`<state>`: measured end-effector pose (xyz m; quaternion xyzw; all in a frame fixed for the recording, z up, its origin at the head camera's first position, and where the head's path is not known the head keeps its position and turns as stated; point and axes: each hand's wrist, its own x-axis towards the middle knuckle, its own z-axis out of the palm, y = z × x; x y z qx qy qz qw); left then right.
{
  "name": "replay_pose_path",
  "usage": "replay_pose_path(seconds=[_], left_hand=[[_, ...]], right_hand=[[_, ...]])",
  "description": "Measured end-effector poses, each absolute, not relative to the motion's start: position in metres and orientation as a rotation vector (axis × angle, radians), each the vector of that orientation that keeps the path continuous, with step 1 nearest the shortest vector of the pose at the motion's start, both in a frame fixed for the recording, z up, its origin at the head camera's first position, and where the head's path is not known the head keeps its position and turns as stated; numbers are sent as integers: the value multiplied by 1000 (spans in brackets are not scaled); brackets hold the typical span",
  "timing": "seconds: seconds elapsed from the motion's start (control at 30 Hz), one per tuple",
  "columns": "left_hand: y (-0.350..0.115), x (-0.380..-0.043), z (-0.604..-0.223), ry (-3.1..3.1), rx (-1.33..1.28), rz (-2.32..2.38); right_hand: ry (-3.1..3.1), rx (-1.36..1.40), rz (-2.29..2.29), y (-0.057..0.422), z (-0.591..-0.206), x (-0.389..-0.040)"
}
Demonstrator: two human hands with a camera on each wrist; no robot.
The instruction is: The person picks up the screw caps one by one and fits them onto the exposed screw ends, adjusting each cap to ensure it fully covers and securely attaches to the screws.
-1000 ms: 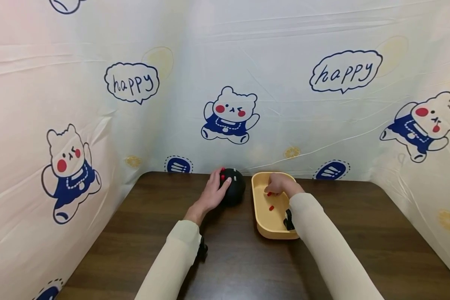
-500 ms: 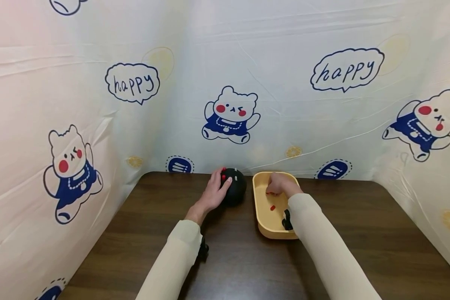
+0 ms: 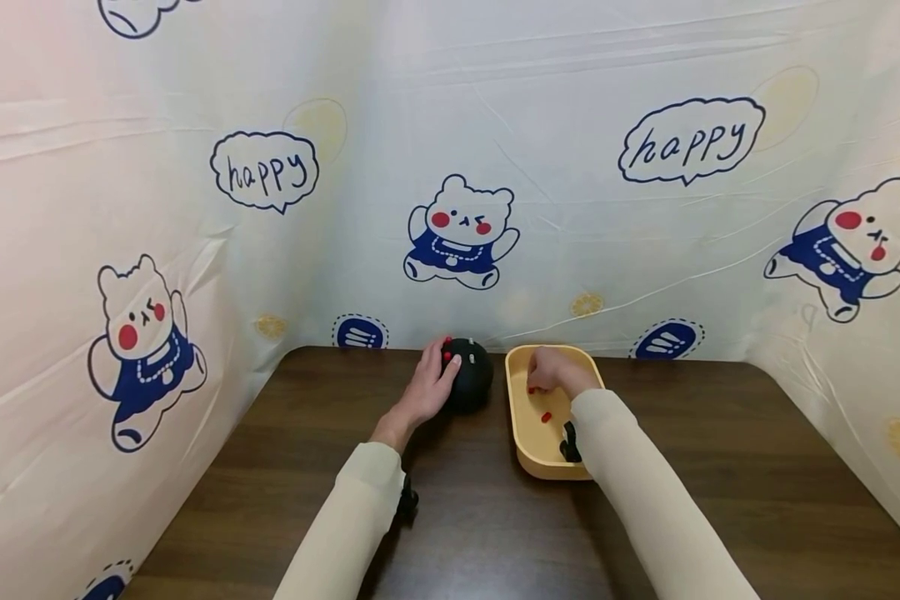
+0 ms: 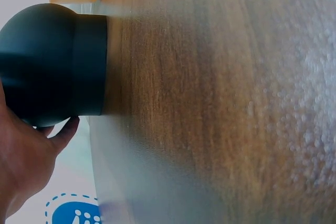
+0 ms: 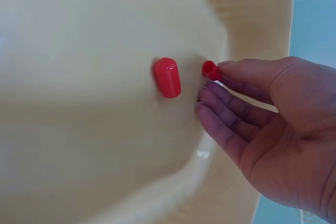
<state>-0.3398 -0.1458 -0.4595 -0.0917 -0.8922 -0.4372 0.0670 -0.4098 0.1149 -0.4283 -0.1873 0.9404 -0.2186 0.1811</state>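
My left hand (image 3: pixel 425 387) holds the side of a black rounded dome (image 3: pixel 474 379) with a straight lower band, its thumb on the top. Small red caps (image 3: pixel 447 356) and short silvery pegs (image 3: pixel 472 359) stick up from the dome. In the left wrist view, the dome (image 4: pixel 47 64) stands on the table with fingers curled behind it. Inside a yellow tray (image 3: pixel 520 433), my right hand (image 3: pixel 558 371) pinches a hollow red cap (image 5: pixel 211 70) between thumb and fingertips, open end showing. Another red cap (image 5: pixel 168 78) lies on the tray floor.
The tray stands just right of the dome on a brown wooden table (image 3: pixel 487 533). Behind and at the sides hangs a pale printed cloth (image 3: pixel 562 242), close to the table's back edge. A black wrist camera (image 3: pixel 570 443) overlaps the tray's right side.
My right hand has picked at the red cap by its fingertips and now pinches it, shifting slightly left. My left hand stays on the dome.
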Motion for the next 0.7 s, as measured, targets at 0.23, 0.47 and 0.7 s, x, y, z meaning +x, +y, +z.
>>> replay_pose_path(seconds=[0.23,0.47,0.7], left_hand=[[-145,-341,-460,-2696,-261,-1305],[-146,-341,-460,-2690,-266,-1303],[-146,-342,-462,-2690,-254,-1312]], right_hand=[[2637,-528,-643,112,-426,-405],[2614,-543,-722,114,-426,-403],[2474,-524,-977,118,-425,-400]])
